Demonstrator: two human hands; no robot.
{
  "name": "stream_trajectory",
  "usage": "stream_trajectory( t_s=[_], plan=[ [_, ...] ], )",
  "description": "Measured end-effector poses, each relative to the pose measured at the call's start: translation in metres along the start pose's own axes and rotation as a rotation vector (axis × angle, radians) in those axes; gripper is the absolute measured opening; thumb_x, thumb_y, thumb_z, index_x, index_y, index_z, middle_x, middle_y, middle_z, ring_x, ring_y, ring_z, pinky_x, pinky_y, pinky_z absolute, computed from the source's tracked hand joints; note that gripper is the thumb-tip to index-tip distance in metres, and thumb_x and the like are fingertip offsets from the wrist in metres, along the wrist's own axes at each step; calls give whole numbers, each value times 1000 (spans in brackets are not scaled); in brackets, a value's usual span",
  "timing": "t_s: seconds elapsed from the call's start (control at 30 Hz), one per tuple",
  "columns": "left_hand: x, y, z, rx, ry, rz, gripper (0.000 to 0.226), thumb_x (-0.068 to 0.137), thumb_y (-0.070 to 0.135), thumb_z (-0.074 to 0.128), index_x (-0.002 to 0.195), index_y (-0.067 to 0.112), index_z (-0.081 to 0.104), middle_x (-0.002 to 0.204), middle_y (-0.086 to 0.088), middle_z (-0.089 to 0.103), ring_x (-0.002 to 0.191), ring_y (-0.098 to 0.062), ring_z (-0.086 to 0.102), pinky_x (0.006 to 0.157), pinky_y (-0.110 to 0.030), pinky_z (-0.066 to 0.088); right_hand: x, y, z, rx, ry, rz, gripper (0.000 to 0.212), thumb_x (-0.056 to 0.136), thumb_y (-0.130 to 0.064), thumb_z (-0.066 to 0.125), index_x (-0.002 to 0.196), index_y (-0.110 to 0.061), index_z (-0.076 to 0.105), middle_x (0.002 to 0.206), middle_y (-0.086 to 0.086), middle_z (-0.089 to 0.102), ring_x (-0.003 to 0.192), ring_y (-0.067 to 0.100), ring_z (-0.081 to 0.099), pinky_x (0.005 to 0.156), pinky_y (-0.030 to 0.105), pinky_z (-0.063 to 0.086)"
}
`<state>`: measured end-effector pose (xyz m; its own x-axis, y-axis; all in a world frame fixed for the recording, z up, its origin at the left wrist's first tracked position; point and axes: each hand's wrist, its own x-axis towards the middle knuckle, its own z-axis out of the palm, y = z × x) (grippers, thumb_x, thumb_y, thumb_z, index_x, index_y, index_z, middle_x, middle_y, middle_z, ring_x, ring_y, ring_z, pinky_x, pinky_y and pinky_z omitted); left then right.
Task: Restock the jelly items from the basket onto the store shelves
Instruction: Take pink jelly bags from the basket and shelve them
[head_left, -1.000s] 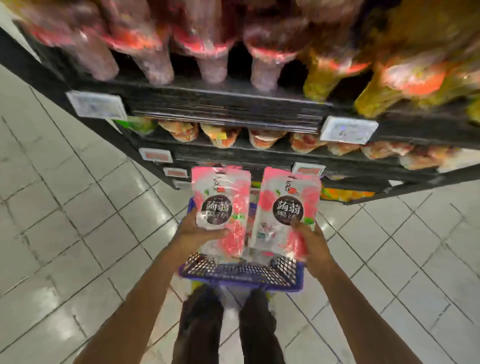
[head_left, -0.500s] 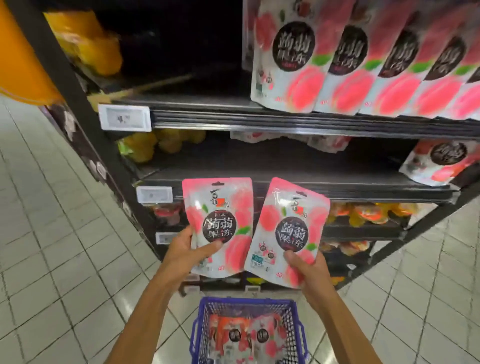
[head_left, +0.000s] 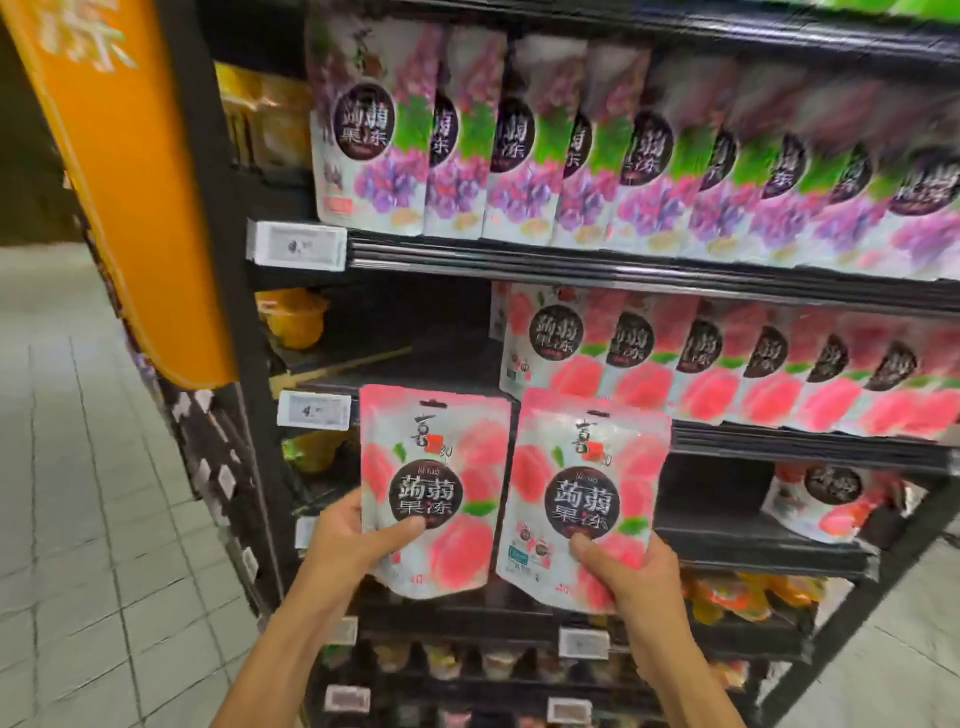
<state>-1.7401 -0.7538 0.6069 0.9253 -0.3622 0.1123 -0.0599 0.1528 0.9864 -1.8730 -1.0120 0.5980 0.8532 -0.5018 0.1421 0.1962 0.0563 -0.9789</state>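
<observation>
At the peach shelf (head_left: 779, 447), left hand (head_left: 353, 540) is gripping left pouch (head_left: 431, 493), right hand (head_left: 631, 577) gripping right pouch (head_left: 587, 499), both low; shoving both in together is risking toppling the standing row (head_left: 727, 364).

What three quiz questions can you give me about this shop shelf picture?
1. True or false: the left hand is empty.
2. Which row stands directly above the row of pink peach-print plastic pouches? A. purple grape-print plastic pouches B. blue tins C. green bottles
3. Fill in: the right hand grips the right pink peach-print plastic pouch near its ___ edge.

Key: 1 false, it holds the left pink peach-print plastic pouch; 2 A; 3 bottom.
</observation>
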Motion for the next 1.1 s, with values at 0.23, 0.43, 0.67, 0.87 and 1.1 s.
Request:
stream_trajectory(
  t_s=[0.23, 0.43, 0.67, 0.87, 1.1],
  plan=[
    [13, 17, 17, -7, 84, 63, 43, 63, 25, 80, 103, 11, 70, 91, -4, 77, 79, -17, 74, 60, -24, 57, 33, -20, 11, -94, 6, -94, 37, 57, -23, 90, 90, -19, 73, 88, 6, 77, 80, 24, 75, 60, 27, 59],
    [32, 27, 15, -89, 120, 85, 42, 63, 27, 81, 102, 13, 71, 92, -3, 77, 72, -8, 72, 55, -18, 52, 53, -32, 34, -154, 16, -170, 33, 66, -30, 89, 94, -32, 71, 94, -3, 77, 88, 17, 73, 74, 39, 60],
    [61, 39, 0, -95, 115, 57, 56, 54, 37, 84, 104, 15, 71, 101, -7, 76, 93, -26, 73, 78, -38, 57, 86, -49, 67, -83, 76, -185, 32, 74, -27, 84, 102, -24, 70, 99, -2, 76, 96, 19, 71, 87, 47, 58],
    [77, 50, -16, -68, 81, 67, 48, 59, 34, 82, 102, 16, 70, 96, -5, 77, 88, -24, 74, 65, -29, 56, 115, -59, 99, -93, 144, -215, 32, 77, -32, 82, 105, -23, 69, 102, 0, 74, 101, 22, 68, 94, 52, 54],
    [90, 52, -24, -46, 31, 59, 54, 60, 34, 82, 108, 11, 69, 99, -5, 77, 91, -21, 74, 71, -30, 58, 141, -64, 122, -144, 213, -255, 53, 75, -42, 81, 118, -16, 63, 114, -2, 70, 115, 17, 60, 101, 45, 49]
  ],
)
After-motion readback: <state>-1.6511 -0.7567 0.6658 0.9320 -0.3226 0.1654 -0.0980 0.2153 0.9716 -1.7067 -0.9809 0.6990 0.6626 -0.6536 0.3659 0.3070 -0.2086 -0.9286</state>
